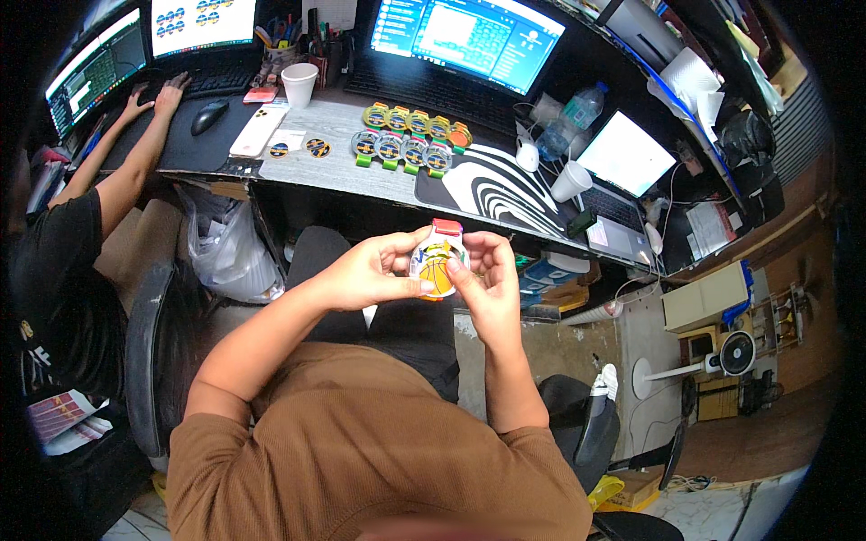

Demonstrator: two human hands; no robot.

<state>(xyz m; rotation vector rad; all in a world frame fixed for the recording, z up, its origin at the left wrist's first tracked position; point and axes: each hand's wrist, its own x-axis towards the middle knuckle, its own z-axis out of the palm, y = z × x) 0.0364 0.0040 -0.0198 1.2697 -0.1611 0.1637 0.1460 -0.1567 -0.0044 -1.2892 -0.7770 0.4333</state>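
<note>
Above my lap, in front of the desk, I hold a medal (437, 278) with a yellow basketball design and a silver rim. Its folded red ribbon (446, 227) stands at the top. My left hand (372, 270) grips the medal's left edge, the thumb along its lower face. From the right, my right hand (488, 281) pinches it, thumb pressed on the front. On the desk beyond lie two rows of medals (388, 146), silver-coloured in front and gold-coloured behind, with green ribbon ends showing. Two round stickers (317, 147) lie to their left.
A white cup (299, 86) stands behind the stickers; another cup (571, 181) is beside the laptop (622, 171). A striped mouse pad (501, 191) lies right of the medals. At left, a co-worker's hands (161, 97) rest by a keyboard. A plastic bag (233, 248) hangs below the desk.
</note>
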